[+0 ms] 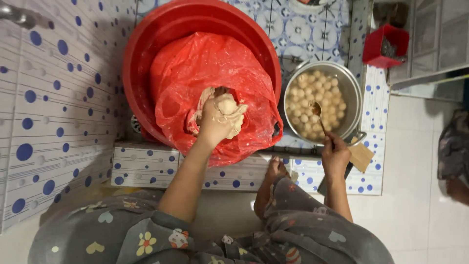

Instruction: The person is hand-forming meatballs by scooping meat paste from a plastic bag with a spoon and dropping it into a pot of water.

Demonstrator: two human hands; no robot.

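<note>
The left hand (218, 119) is squeezed shut around a lump of pale, sticky paste (229, 110). A round ball of it is pushing out at the top of the fist. The hand is over a red plastic bag (195, 68) that sits inside a big red basin (146, 54).

The right hand (335, 154) has its fingers closed on the handle of a spoon (317, 111). The spoon's end is over a metal pot (352, 93) full of little pale balls (312, 98) in water. The pot stands just beside the basin, on a tiled ledge (146, 166) with blue dots.

A small red box (378, 46) sits farther back.
</note>
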